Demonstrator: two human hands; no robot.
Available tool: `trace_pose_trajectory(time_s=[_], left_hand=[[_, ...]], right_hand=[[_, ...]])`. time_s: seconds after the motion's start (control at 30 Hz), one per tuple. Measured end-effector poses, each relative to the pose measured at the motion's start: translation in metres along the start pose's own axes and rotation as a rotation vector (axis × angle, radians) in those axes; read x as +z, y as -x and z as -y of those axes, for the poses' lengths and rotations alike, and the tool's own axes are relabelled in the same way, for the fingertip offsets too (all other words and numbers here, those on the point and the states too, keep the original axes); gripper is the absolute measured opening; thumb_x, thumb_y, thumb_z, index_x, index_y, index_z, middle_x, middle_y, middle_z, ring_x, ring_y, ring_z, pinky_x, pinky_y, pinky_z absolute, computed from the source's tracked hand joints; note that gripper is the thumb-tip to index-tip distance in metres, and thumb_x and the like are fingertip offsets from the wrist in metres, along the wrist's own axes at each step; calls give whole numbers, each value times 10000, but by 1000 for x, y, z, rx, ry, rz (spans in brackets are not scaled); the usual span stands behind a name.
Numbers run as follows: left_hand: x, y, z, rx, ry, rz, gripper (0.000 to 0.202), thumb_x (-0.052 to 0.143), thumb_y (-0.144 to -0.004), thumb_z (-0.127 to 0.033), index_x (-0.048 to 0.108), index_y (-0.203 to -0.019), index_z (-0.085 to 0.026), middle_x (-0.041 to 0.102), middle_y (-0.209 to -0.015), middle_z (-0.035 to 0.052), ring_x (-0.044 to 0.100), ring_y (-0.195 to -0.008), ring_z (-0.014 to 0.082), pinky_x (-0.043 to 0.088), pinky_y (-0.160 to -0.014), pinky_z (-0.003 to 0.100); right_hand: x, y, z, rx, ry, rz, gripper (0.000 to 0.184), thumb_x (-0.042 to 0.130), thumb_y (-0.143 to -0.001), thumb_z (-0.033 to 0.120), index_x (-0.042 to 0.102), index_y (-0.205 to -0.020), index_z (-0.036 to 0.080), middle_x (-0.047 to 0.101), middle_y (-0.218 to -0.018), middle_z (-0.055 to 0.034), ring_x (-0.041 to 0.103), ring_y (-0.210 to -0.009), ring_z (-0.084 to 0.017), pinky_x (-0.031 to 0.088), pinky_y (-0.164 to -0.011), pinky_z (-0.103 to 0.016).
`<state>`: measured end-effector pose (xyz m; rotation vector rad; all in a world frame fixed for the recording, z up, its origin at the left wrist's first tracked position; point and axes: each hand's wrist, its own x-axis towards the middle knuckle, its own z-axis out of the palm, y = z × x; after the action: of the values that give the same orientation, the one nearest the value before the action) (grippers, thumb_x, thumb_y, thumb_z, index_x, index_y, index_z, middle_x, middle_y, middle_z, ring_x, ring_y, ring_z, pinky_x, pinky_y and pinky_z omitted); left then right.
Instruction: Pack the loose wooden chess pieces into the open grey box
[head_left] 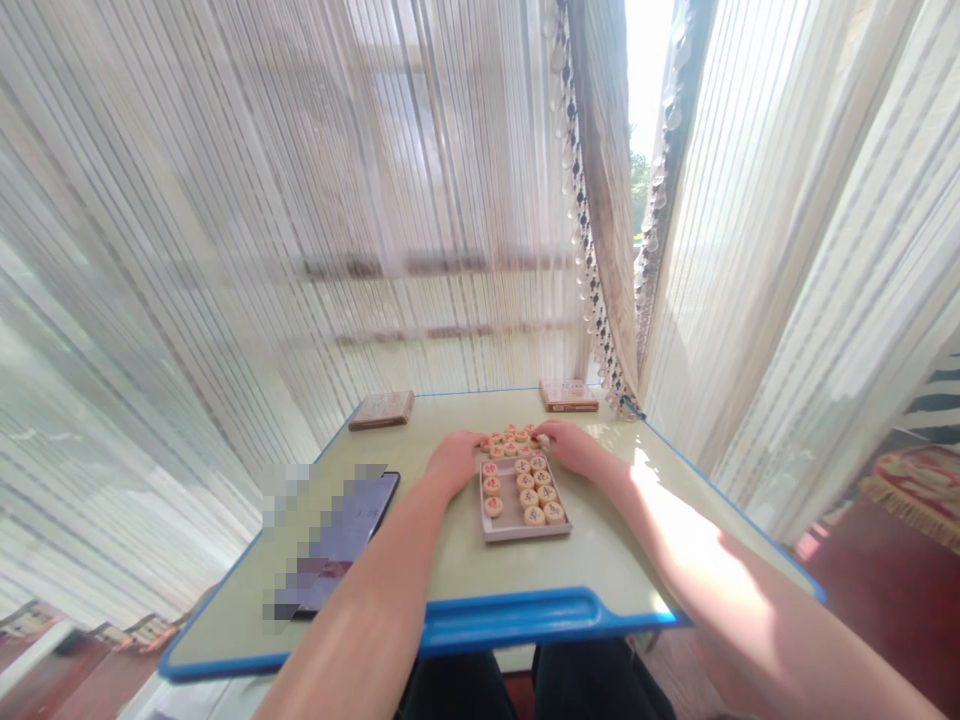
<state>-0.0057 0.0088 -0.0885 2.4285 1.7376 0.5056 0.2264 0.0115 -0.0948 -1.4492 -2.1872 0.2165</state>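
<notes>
A group of round wooden Chinese chess pieces (510, 449) with red characters lies on the table, just beyond a shallow open box (525, 532). My left hand (455, 462) reaches to the left end of this group, its fingertips touching or almost touching the outer pieces. At the right end is my right hand (571, 446), thumb and fingers apart beside the pieces. I make out nothing gripped in either hand. Inside the box, red-marked pieces (492, 487) form a column on the left. Dark-marked pieces (528, 498) fill two columns on the right, with a gap between.
A tablet or large phone (360, 525), partly pixelated, lies left of my left forearm. Two flat boxes, one at the far left (382, 410) and one at the far right (568, 394), rest on the blue-edged table (517, 608). String curtains (450, 200) hang behind.
</notes>
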Motion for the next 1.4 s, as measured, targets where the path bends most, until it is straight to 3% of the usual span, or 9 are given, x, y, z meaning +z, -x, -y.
trace_pose_trajectory(time_s=[0.1, 0.33, 0.47, 0.67, 0.9, 1.03, 1.13, 1.23, 1.4], left_hand=[[0, 0, -3, -23, 15, -13, 508, 389, -770, -28, 573, -1186, -252, 587, -1210, 30, 516, -1112, 169, 367, -979, 265], [-2, -1, -5, 49, 68, -59, 526, 376, -685, 45, 701, -981, -245, 551, -1235, 18, 472, -1147, 160, 331, -1025, 265], [0, 0, -3, 20, -3, 0, 567, 410, -679, 28, 661, -1076, -289, 536, -1265, 0, 442, -1167, 200, 343, -1018, 313], [4, 0, 1, 60, -57, -21, 569, 416, -708, 8, 613, -1152, -289, 565, -1236, -1, 472, -1118, 205, 355, -996, 308], [3, -3, 0, 52, 12, -80, 607, 385, -693, 53, 582, -1190, -234, 544, -1261, 14, 465, -1151, 174, 347, -1003, 265], [1, -2, -3, 35, 10, -90, 602, 374, -677, 74, 599, -1159, -208, 552, -1241, 22, 467, -1141, 156, 339, -1008, 249], [-1, -2, -5, 41, -1, -96, 596, 373, -670, 81, 600, -1145, -198, 571, -1209, 18, 473, -1124, 147, 345, -1001, 238], [-2, -1, -6, 48, -18, -97, 575, 376, -675, 78, 607, -1124, -196, 589, -1176, 19, 484, -1102, 145, 352, -993, 237], [-5, 1, -7, 24, -32, -97, 569, 376, -674, 74, 615, -1114, -196, 597, -1161, 23, 487, -1099, 155, 357, -990, 250]], right_hand=[[-1, 0, -1, -27, 18, 17, 338, 399, -838, 135, 669, -1034, 191, 648, -1099, -67, 582, -1007, -187, 415, -894, -291], [1, 0, -5, -49, 40, 6, 350, 399, -855, 151, 644, -1097, 208, 636, -1121, -61, 568, -1030, -181, 412, -896, -279], [3, -1, -7, -48, 57, 12, 319, 434, -848, 171, 649, -1082, 196, 640, -1097, -74, 577, -1003, -192, 423, -879, -289], [5, -3, -10, -52, 46, 4, 355, 430, -832, 140, 632, -1121, 177, 637, -1083, -93, 581, -987, -195, 421, -894, -307], [7, -4, -10, -242, -125, 3, 437, 412, -734, -12, 712, -935, 234, 592, -1153, -44, 540, -1044, -152, 377, -952, -296], [3, -3, -8, -156, -57, -36, 359, 437, -759, 50, 725, -886, 222, 654, -1010, -41, 558, -963, -165, 377, -923, -292], [-1, -2, -4, -106, -20, -72, 241, 486, -808, 217, 727, -810, 202, 675, -884, -53, 573, -867, -174, 394, -847, -280], [-3, -2, -2, -53, 15, -87, 236, 531, -793, 348, 717, -777, 203, 673, -839, -56, 568, -834, -185, 394, -791, -282], [0, -5, -5, -6, 46, -117, 156, 574, -745, 281, 700, -700, 201, 668, -833, -50, 545, -876, -193, 367, -824, -286]])
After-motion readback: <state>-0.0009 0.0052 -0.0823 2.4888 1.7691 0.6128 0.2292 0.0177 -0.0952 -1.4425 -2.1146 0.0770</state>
